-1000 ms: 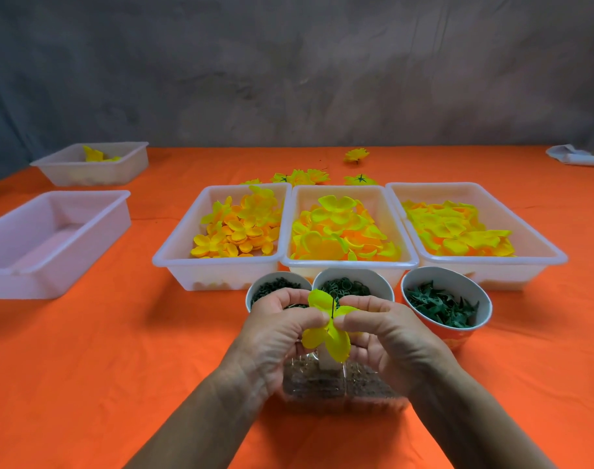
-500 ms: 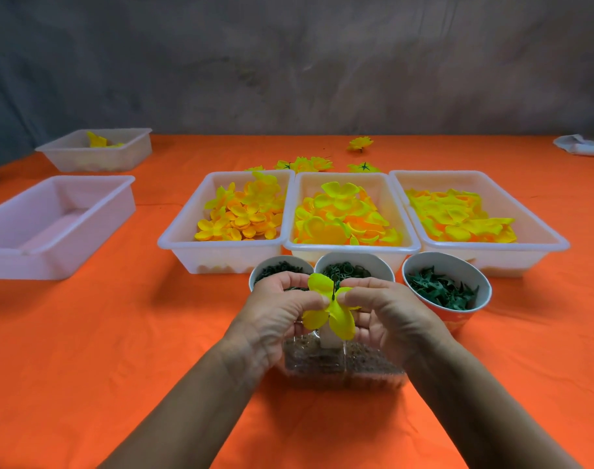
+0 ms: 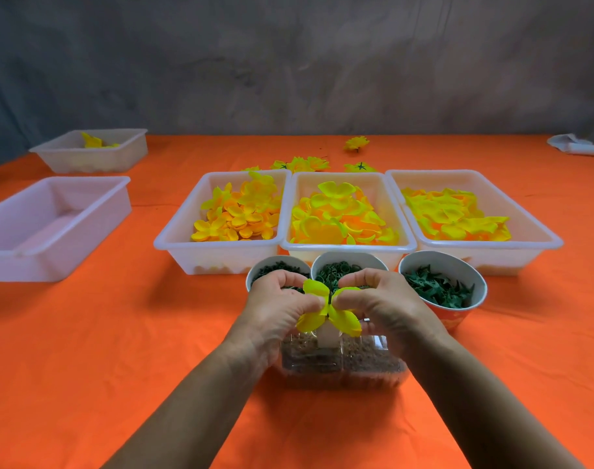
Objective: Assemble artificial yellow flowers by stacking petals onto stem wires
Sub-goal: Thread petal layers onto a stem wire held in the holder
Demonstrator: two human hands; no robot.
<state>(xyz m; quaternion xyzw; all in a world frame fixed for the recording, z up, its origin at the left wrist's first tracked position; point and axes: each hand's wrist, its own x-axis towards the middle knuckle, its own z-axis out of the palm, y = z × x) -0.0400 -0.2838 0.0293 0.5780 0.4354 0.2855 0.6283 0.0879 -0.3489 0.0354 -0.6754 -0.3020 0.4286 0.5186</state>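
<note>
1. Since a moment ago the yellow petal piece has stayed pinched between both hands over the clear box, with hardly any shift beyond the camera tipping
2. Petal piece: it sits at the centre of the view, just above a white post rising from the clear box; a thin dark stem shows at its middle, between the thumbs
3. Left hand: its grip is a pinch on the left side of the petal piece, thumb close against the centre
4. Right hand: it pinches the right side the same way, fingers curled over the top
5. To do this step well, I judge the hole in the petal piece should be kept on the stem while both thumbs press evenly down, so the soft lobes do not fold or tear
6. Pressing close to the centre rather than at the lobe tips should seat it flat
7. Next supplies lie near: three cups of green parts just beyond the hands, and three white trays of petals behind them on the orange surface
8. Finished flowers lie loose beyond the trays, well apart from the hands
</note>
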